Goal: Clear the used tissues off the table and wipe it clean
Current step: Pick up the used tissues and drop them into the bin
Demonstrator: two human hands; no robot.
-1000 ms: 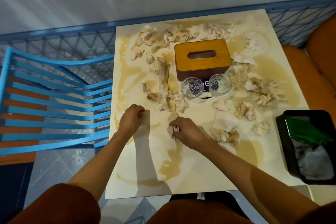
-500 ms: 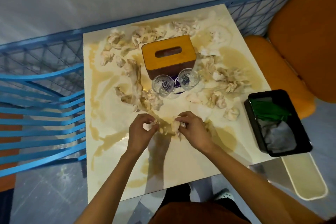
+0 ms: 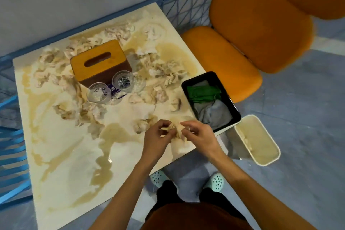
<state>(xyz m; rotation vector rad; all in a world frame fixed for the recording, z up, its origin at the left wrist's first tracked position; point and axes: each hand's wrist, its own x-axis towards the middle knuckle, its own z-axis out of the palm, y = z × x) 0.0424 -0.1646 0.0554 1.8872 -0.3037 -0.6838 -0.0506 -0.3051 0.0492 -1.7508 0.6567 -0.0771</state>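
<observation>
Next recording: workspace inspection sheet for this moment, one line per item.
Surface: table streaked with brown spill stains, pooled toward the near side.
Job's things: used tissues strewn over the far half; tissue wad held near the right edge; white bin on the floor beside the table.
Clutter: tissue box, a glass and a second glass; black tray with green cloth and grey cloth.
Grippers: left hand and right hand both pinch the tissue wad.
Cables: nothing seen.
Surroundings: orange chair, blue chair, blue mesh railing.
</observation>
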